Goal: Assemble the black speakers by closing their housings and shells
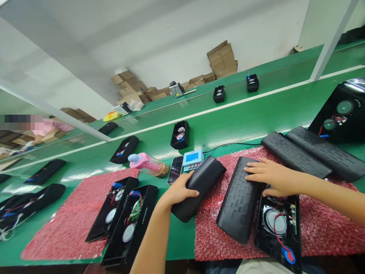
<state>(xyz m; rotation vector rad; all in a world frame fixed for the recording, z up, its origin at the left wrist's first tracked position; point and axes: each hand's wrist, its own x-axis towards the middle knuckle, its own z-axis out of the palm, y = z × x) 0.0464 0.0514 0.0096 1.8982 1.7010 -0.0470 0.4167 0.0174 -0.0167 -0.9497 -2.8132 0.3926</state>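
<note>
My left hand [179, 190] grips a smooth black speaker shell [199, 188] that lies on the edge of a red bubble-wrap sheet [322, 228], thumb over its top. My right hand [270, 177] rests with fingers spread on a black grille cover [238, 201] with a slotted pattern. The hand's heel also sits over the top end of an open speaker body [278, 228], which shows a round driver, a red wire and a blue connector. Two more grille covers [293, 154] [327, 152] lie side by side to the right.
A second red bubble-wrap sheet [71, 224] at left holds two open speaker bodies [129, 224]. A phone [175, 169], a blue meter [193, 160] and a pink bottle [146, 163] lie behind. Several speaker parts ride the green conveyor [228, 121]. Cardboard boxes [222, 59] are stacked beyond. Another person sits far left.
</note>
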